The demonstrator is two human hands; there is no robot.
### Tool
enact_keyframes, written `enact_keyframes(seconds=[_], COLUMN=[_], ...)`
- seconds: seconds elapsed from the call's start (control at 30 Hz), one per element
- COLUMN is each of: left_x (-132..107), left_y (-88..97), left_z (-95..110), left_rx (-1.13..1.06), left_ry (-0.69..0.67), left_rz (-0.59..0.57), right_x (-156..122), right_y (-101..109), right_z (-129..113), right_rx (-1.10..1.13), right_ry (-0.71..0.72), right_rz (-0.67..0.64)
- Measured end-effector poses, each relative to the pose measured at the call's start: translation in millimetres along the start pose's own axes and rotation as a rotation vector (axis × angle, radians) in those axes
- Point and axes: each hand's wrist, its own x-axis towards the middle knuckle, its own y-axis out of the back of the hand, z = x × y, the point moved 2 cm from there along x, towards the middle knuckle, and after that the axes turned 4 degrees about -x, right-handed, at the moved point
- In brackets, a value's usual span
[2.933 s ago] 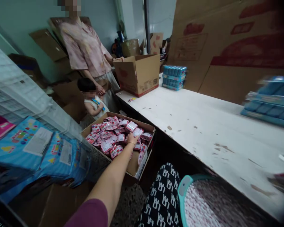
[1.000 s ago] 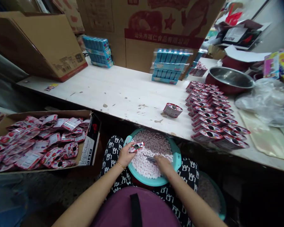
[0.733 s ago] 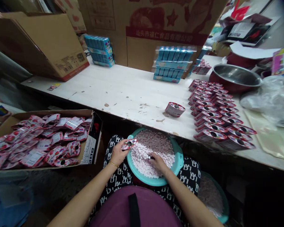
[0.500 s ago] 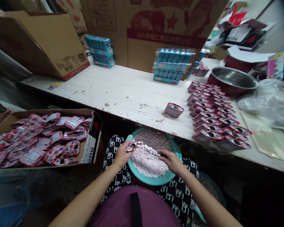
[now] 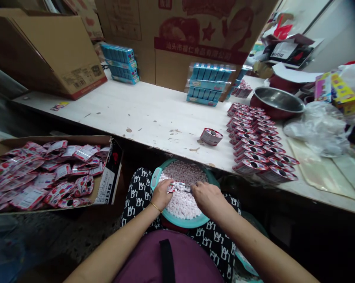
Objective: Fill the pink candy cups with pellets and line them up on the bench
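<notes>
A teal basin (image 5: 154,179) full of small pink-white candies (image 5: 182,204) rests on my lap. Both hands meet over it. My left hand (image 5: 161,194) is closed on a small red-and-white pouch (image 5: 172,188). My right hand (image 5: 207,197) is closed on a narrow scoop (image 5: 182,186) loaded with candies, its tip at the pouch's mouth. One filled pouch (image 5: 211,136) lies alone on the white table (image 5: 142,112), and rows of filled pouches (image 5: 258,144) lie to its right.
An open carton of flat red pouches (image 5: 47,173) sits low at my left. On the table stand a big cardboard box (image 5: 52,49), blue packs (image 5: 208,82), more blue packs (image 5: 120,63), a steel bowl (image 5: 276,102) and clear plastic bags (image 5: 316,125).
My left hand came back from the carton with a pouch. My right hand dipped into the candies, lifted a loaded scoop, and brought it to the pouch; both hands have drawn closer.
</notes>
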Motion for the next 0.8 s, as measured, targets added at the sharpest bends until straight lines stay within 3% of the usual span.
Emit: enact_keyframes(seconds=[0.13, 0.2, 0.27, 0.37, 0.47, 0.53, 0.67, 0.8], left_x=[3, 5, 7, 9, 8, 6, 5, 18], left_y=[6.4, 9.0, 10.3, 13.6, 22.5, 30.1, 40.3, 43.4], left_z=[-6, -10, -12, -12, -11, -13, -15, 12], left_rx=[-0.086, -0.179, -0.268, -0.305, -0.278, -0.279, -0.393, -0.401], left_ry=[0.016, 0.07, 0.132, 0.136, 0.096, 0.119, 0.215, 0.128], left_rz=[0.055, 0.075, 0.08, 0.094, 0.128, 0.146, 0.142, 0.096], right_x=[-10, -15, -16, -1, 24, 37, 36, 18], right_y=[7, -2, -25, -79, -131, -152, -162, -158], right_z=[13, 30, 45, 50, 28, 11, 4, 22], right_rx=[0.004, 0.034, 0.08, 0.152, 0.226, 0.277, 0.34, 0.379], right_ry=[-0.021, -0.068, -0.112, -0.166, -0.164, -0.141, -0.126, -0.116], right_rz=[0.032, 0.041, 0.015, -0.118, -0.227, -0.233, -0.212, -0.185])
